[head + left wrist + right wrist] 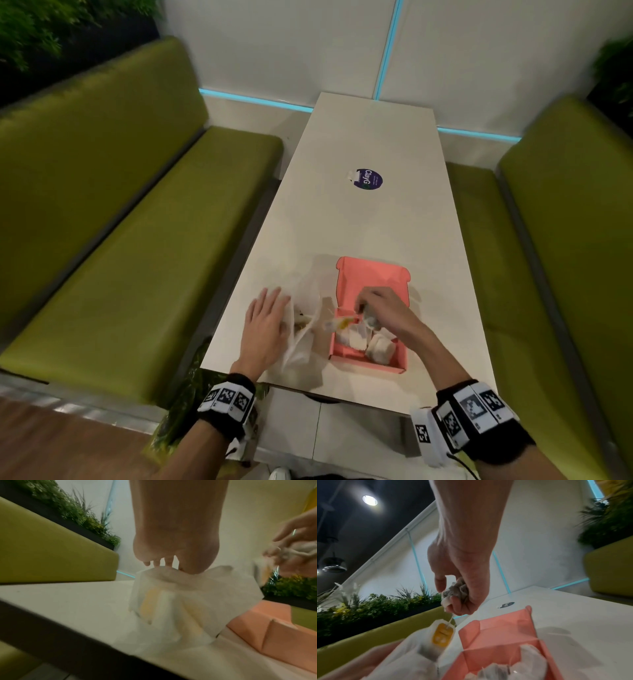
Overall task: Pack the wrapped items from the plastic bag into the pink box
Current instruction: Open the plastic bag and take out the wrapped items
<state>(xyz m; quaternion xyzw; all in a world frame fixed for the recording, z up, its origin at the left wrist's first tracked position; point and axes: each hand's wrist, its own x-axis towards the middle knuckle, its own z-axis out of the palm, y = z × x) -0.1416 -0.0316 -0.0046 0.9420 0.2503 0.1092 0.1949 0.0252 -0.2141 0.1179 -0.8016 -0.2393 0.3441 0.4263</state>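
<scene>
The pink box (397,363) lies open near the table's front edge, its lid (371,277) folded back. Several white wrapped items (376,346) sit inside it. My right hand (363,305) hovers over the box's far left corner and grips a crumpled wrapped item (455,592); a string with a yellow tag (442,635) dangles from it. Left of the box lies the clear plastic bag (301,342), with yellowish contents showing through (152,608). My left hand (274,308) rests flat on the bag's left side with its fingers straight.
The long white table (370,212) carries a round dark sticker (368,179) at mid-length. Green benches (137,257) flank it on both sides, and a white wall closes the far end. Plants (376,604) stand behind the benches.
</scene>
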